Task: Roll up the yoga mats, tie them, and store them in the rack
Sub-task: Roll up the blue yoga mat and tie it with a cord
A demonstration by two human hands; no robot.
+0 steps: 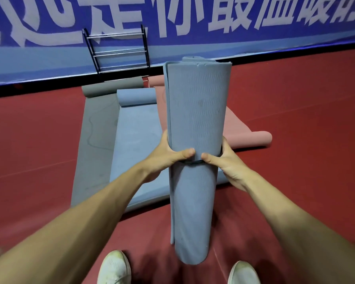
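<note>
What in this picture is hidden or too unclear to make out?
Head view:
Band around the rolled mat: mostly covered by the left hand and right hand; tied or not, cannot tell.
Pink mat: partly behind the rolled mat.
Banner lettering: cut off by the top edge.
Shoes: cut off by the bottom edge.

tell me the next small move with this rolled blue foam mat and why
Probably seat the dark band snug round the rolled blue foam mat: left hand and right hand grip it mid-roll, thumbs at the band, and the black metal rack stands behind.
</note>
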